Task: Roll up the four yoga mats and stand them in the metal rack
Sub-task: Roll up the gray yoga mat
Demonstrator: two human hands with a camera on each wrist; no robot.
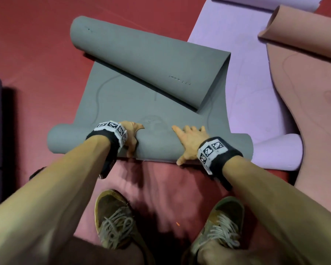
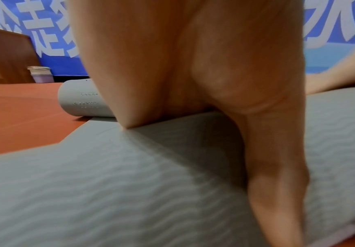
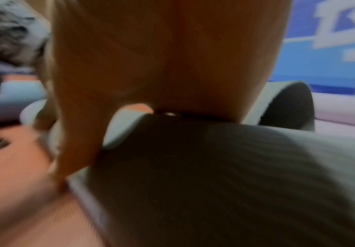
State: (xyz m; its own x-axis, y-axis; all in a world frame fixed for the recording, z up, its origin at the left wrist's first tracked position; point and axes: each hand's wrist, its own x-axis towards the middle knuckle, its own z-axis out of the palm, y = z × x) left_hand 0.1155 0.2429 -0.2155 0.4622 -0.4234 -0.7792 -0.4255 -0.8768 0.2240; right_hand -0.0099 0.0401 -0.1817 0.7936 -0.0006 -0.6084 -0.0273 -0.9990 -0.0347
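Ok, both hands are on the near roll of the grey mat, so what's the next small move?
Probably push the near roll forward another turn, keeping it even. Both the left hand and the right hand rest on it, flat grey mat lies ahead, and the far end curls back askew, so it may need flattening soon.

The head view looks steeply down from above at the grey mat (image 1: 122, 104). Both wrist views sit low, close over it, facing a blue wall (image 2: 62, 66).
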